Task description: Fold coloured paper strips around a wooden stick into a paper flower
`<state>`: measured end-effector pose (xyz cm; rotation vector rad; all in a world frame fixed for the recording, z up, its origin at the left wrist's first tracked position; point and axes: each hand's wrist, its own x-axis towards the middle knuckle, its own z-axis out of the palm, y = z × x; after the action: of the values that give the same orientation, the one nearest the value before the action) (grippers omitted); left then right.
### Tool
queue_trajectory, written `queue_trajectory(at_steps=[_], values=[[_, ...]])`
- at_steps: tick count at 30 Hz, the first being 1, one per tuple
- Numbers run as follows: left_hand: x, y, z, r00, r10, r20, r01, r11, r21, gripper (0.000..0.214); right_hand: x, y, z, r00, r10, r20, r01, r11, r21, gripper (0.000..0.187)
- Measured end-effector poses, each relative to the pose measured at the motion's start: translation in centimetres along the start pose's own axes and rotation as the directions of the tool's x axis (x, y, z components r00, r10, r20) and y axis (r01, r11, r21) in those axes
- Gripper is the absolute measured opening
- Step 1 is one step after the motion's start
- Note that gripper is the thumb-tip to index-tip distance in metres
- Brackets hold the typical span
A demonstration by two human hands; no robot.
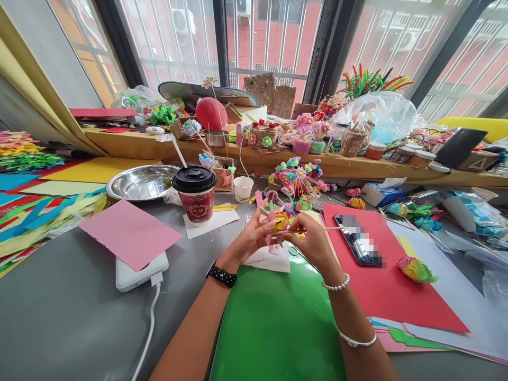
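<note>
A paper flower (281, 219) with yellow and pink petals is held up over the green mat (278, 323). My left hand (251, 239) is closed around its left side and underneath. From the right, my right hand (313, 241) pinches a thin wooden stick (332, 228) whose tip end lies against the flower's base. My fingers partly hide where stick and petals meet. Below the hands are a white sheet (280, 263) and green-handled scissors (293, 251), partly covered by my right hand.
To the left stand a lidded red cup (195, 196), a metal bowl (137, 182) and a white power bank (139, 274) under pink paper (130, 233). On the right, a phone (357, 241) and another paper flower (416, 270) lie on red paper (400, 301). Crafts crowd the back ledge (159, 144).
</note>
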<state>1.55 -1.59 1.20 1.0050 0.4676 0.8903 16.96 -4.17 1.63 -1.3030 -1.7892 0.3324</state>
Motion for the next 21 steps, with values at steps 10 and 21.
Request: queue_trajectory(at_steps=[10,21], values=[[-0.1,0.2,0.2,0.978,0.184,-0.095,-0.169,0.975,0.141,0.053,0.1,-0.2,0.0,0.998,-0.037,0.051,0.04,0.997,-0.059,0.031],[0.3,-0.1,-0.1,0.975,-0.024,-0.22,0.04,0.997,0.069,0.05,-0.2,-1.1,0.9,0.981,-0.096,0.167,0.118,0.985,-0.125,0.027]])
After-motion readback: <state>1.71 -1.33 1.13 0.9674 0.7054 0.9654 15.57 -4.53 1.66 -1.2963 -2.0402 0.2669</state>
